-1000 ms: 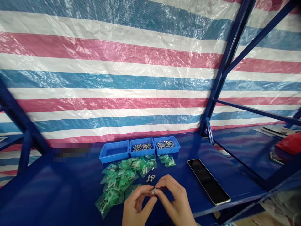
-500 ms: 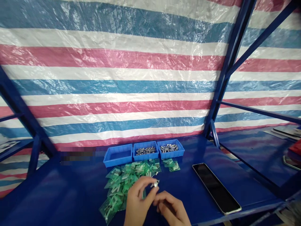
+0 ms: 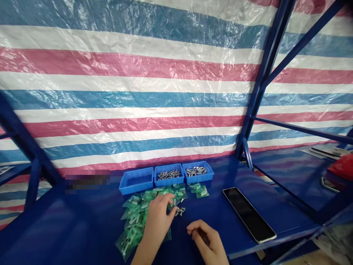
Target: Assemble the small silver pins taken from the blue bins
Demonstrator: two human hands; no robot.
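Note:
A heap of small green plastic bags [image 3: 138, 217] with metal parts inside lies on the blue shelf [image 3: 68, 228]. My left hand [image 3: 158, 217] reaches forward over the heap, fingertips on the bags near a little cluster of loose metal pieces [image 3: 180, 211]. Its fingers are curved downward; what they grip, if anything, is hidden. My right hand [image 3: 205, 239] rests lower right, fingers curled in, and I cannot make out anything in them. Behind the heap stand three blue trays: an empty left one [image 3: 136, 181], a middle one [image 3: 168, 175] and a right one [image 3: 198, 172], both with metal parts.
A dark phone [image 3: 248, 214] lies face up to the right, near the shelf's front edge. Two more green bags [image 3: 199, 190] sit before the right tray. A striped tarp [image 3: 138, 92] backs the shelf. Blue frame posts [image 3: 259, 84] rise on the right; a red object [image 3: 342, 167] lies beyond.
My left hand has left the right hand and reached forward onto the green bags. My right hand has dropped back toward me with fingers curled.

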